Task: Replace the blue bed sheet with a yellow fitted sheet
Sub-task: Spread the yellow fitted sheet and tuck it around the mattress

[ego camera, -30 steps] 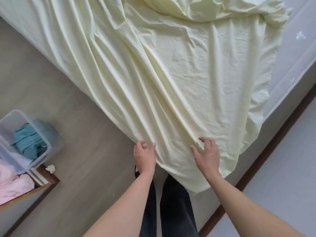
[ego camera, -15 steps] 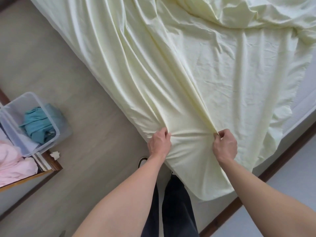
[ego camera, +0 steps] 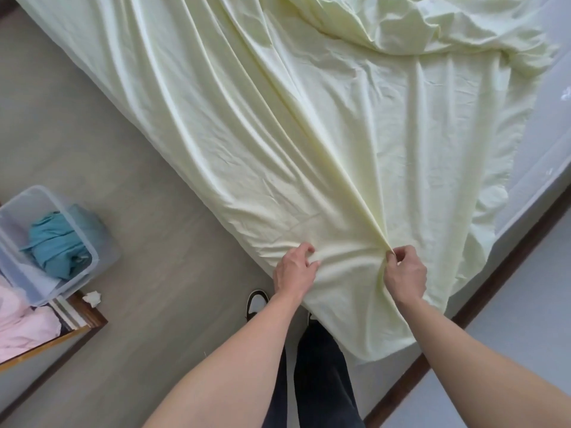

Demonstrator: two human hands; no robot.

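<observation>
Yellow sheet [ego camera: 278,134] spread over bed, corner hanging at 6 o'clock. Left hand [ego camera: 293,270] and right hand [ego camera: 406,273], each grip clamped on fold of cloth, likely to pull corner over mattress [ego camera: 550,125]. Blue sheet [ego camera: 58,242] in bin [ego camera: 18,273], 9 o'clock.

The sheet [ego camera: 309,134] lies on the mattress [ego camera: 543,143]; the bin [ego camera: 92,257], holding bundled cloth [ego camera: 58,245], stands left on the floor [ego camera: 148,304].

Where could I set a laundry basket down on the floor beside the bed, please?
The floor is bare between the yellow sheet draped over the bed's edge and the clear bin holding blue fabric. It is crowded around the bin, with a crumpled tissue and a wooden frame, and where both hands, left hand and right hand, grip the sheet.
</observation>
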